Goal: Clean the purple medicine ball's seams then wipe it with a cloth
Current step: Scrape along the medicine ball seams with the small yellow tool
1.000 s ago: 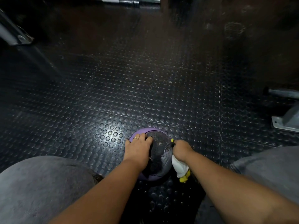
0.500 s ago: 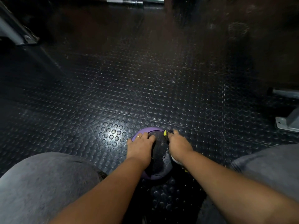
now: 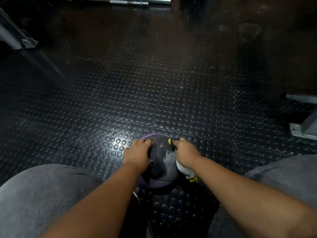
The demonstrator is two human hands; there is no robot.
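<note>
Nearest the camera are two grey-trousered knees [image 3: 42, 194], one outside each forearm. Between the wrists and just beyond them, the purple medicine ball [image 3: 160, 166] sits on the floor, its dark panel facing up and purple showing at its near and far edges.

The left hand [image 3: 138, 154] is clamped on the ball's left shoulder, fingers curled over the top. The right hand [image 3: 185, 152] is clenched on the ball's right shoulder around a white cloth [image 3: 186, 170], which trails back under the wrist. A yellow tip [image 3: 169, 141] pokes out at the fingers; I cannot tell whether it is a small tool or the cloth's trim.

The ball is round, so it has no long axis. The seam line in view runs away from the person, between the two hands, and the right hand is the one placed to work it.

Past the hands lies the studded rubber floor [image 3: 120, 100]. A metal foot [image 3: 303, 129] stands well off to the right, and a barbell [image 3: 137, 1] lies farthest out.
</note>
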